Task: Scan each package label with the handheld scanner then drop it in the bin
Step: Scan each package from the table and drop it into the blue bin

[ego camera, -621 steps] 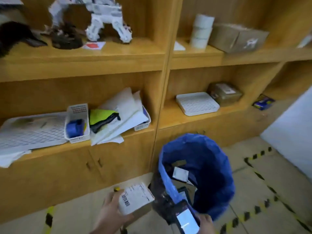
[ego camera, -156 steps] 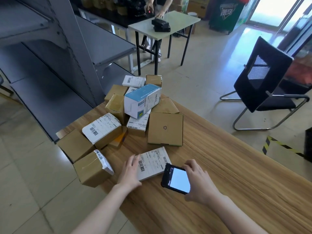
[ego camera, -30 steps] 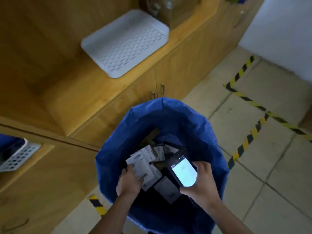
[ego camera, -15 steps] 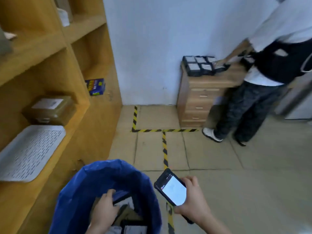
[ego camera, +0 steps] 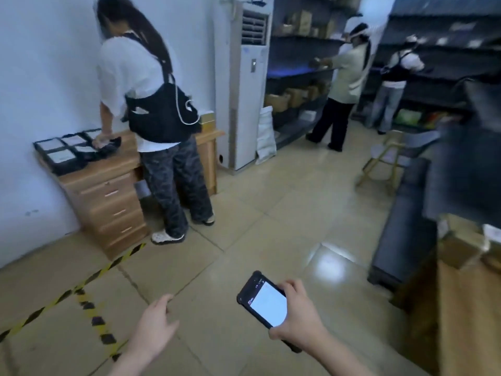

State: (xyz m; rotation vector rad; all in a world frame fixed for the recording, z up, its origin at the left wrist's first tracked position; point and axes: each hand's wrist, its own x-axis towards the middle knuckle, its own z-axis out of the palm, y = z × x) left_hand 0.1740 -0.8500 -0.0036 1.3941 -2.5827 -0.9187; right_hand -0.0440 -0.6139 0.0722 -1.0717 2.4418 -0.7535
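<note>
Scanner: the handheld scanner (ego camera: 267, 304) sits in my right hand (ego camera: 299, 318), screen lit and facing up, my fingers (ego camera: 291, 285) clamped round its far edge and thumb under its near end.

Left hand: my left hand (ego camera: 154, 325) hangs empty over the floor (ego camera: 244, 213), fingers loosely apart, holding nothing.

Package: half a second ago that hand was down inside the blue bin among the labelled parcels; now it is out and bare, so I judge the scanned package has been dropped.

Bin: no longer in view; my head has swung away from it toward the room.

Next parcels: brown boxes (ego camera: 461, 245) show blurred at the right edge on a wooden table (ego camera: 466, 308), the nearest supply I can see.

What it means: one scan-and-drop cycle looks complete; the next calls for a fresh package in my free hand.

Surroundings: a person in a white top (ego camera: 141, 85) stands at a wooden drawer cabinet (ego camera: 113, 202) by the wall, well apart from me; yellow-black tape (ego camera: 81, 287) crosses the tiles; two more people (ego camera: 344, 85) work at dark shelving (ego camera: 298, 69) beyond.
</note>
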